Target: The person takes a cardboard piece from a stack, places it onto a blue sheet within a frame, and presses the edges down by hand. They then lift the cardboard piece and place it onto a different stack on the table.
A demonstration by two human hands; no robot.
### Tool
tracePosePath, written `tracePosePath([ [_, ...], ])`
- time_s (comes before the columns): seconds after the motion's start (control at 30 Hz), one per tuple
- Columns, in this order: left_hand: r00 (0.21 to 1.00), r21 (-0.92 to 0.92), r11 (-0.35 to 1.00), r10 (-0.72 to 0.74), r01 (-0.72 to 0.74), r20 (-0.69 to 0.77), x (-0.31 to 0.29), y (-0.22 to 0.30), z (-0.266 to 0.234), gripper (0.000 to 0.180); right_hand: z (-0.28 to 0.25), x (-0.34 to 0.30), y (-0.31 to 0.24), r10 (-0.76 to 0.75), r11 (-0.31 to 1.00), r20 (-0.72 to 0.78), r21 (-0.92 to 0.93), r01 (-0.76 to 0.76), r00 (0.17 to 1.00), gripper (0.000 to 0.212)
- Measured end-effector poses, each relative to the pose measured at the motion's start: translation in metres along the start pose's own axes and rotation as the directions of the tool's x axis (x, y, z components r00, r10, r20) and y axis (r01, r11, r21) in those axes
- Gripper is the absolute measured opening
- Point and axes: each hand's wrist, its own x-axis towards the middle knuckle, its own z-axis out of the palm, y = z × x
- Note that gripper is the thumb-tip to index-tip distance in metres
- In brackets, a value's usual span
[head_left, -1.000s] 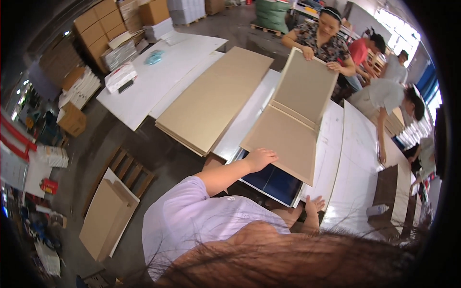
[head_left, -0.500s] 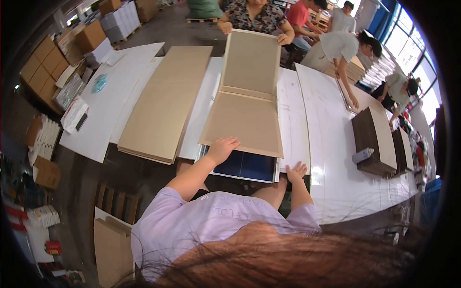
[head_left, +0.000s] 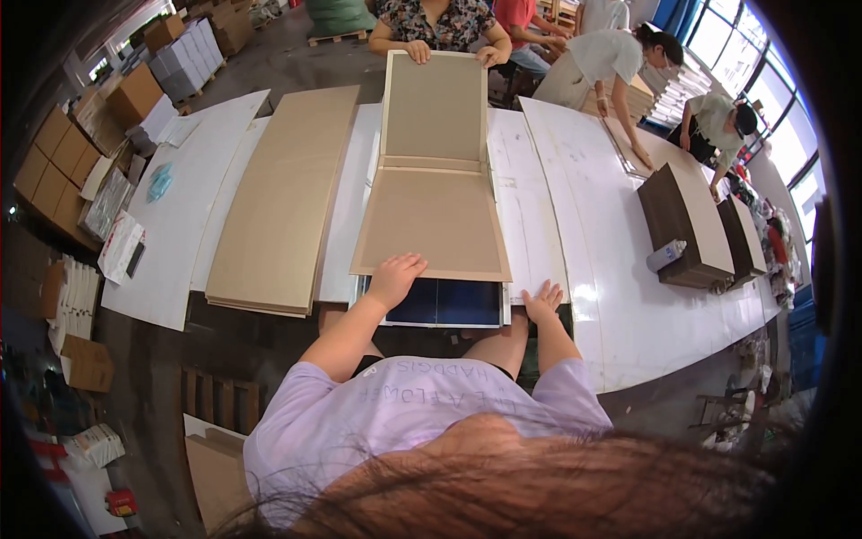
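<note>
A long brown board cover (head_left: 433,220), creased across its middle, lies in front of me with its far panel tilted up. My left hand (head_left: 397,279) rests on its near edge, fingers stretched out and pointing right. My right hand (head_left: 542,302) is open, fingers spread flat on the white tabletop (head_left: 534,229) just right of the cover. Under the cover's near edge shows a dark blue panel in a pale frame (head_left: 449,304). Across from me, a person's two hands (head_left: 418,51) hold the far edge of the cover.
Left of the cover lies a stack of long brown boards (head_left: 283,202). Dark-sided board stacks (head_left: 687,229) and a white spray can (head_left: 666,256) stand on the right table. Another person (head_left: 615,67) leans over that table. Cartons (head_left: 63,171) are piled far left.
The whole view has shifted, with the table sitting further left and slightly higher. My hands keep their places on the cover and the tabletop. The person opposite has shifted one hand inward along the cover's far edge.
</note>
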Motion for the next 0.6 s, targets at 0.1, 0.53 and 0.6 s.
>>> tracePosePath([
  [0.1,0.998,-0.032,0.999,0.027,-0.029,-0.058,0.002,-0.002,-0.004,0.03,0.005,0.005,0.0,-0.007,1.0,-0.01,-0.025,0.007,1.0,0.095],
  [0.53,0.896,-0.376,0.923,-0.235,0.084,-0.377,0.035,-0.018,-0.072,0.029,0.005,0.006,0.004,-0.018,0.998,-0.016,-0.063,0.017,1.0,0.094],
  [0.6,0.75,-0.589,0.791,-0.489,0.165,-0.446,0.017,-0.03,-0.093,0.02,0.006,0.006,0.002,-0.022,0.998,-0.031,-0.062,0.02,0.999,0.093],
])
